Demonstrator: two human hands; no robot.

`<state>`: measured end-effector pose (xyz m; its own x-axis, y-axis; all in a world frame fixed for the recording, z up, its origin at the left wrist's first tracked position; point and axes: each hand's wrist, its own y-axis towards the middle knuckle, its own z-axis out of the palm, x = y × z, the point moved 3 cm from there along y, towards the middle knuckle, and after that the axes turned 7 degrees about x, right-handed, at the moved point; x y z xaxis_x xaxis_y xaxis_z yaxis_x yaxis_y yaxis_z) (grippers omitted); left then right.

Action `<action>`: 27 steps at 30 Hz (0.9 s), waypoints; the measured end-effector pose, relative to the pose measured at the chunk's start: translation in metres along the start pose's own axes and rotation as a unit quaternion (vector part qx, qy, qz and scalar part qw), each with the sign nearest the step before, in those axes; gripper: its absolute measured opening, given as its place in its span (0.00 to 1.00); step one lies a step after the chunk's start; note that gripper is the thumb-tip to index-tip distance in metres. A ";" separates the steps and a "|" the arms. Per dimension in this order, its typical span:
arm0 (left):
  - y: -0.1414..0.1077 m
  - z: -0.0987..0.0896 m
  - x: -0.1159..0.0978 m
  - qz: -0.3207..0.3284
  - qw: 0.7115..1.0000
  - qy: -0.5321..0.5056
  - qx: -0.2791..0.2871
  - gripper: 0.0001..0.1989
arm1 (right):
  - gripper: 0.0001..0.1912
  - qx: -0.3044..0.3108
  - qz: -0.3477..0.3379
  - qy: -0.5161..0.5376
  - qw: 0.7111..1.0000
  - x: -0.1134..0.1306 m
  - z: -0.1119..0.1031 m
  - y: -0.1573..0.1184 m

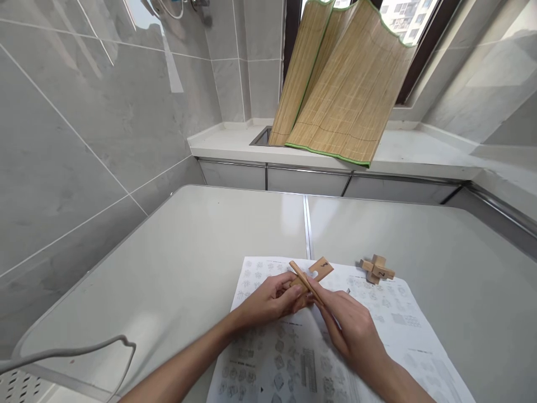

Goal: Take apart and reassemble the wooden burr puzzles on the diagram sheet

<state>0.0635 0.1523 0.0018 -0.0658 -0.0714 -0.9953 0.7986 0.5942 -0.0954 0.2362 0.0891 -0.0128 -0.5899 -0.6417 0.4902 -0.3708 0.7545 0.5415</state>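
Observation:
Both hands meet over a printed sheet (390,319). In my left hand (279,296) is a flat wooden puzzle piece (322,268) with a dark number on its far end and a notch in its edge. A second, slim wooden puzzle piece (298,271) is pinched in my right hand (350,322); it crosses the first at an angle, and they appear to touch. My fingers hide the lower parts of both pieces. To the right, an assembled wooden cross-shaped puzzle (377,270) with a number on it rests at the sheet's upper right edge.
The sheet lies on a pale table (201,240) with a metal seam (307,224). A grey cable (84,347) bends over a white perforated item (20,386) at lower left. Behind the table, a bamboo mat (344,89) leans on a white counter (235,143) beside a sink (260,137).

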 end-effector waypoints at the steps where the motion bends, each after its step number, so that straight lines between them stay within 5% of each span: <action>1: 0.000 0.000 0.000 0.001 1.000 -0.002 0.000 0.18 | 0.36 -0.003 0.000 -0.003 1.000 0.001 0.000 0.000; 27: -0.001 0.000 0.006 0.002 0.997 -0.038 -0.060 0.20 | 0.33 -0.003 -0.021 -0.004 1.000 -0.001 0.001 -0.005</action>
<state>0.0624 0.1517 -0.0038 -0.0135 -0.1270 -0.9918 0.7208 0.6862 -0.0977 0.2379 0.0859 -0.0168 -0.5802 -0.6712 0.4614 -0.3907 0.7264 0.5654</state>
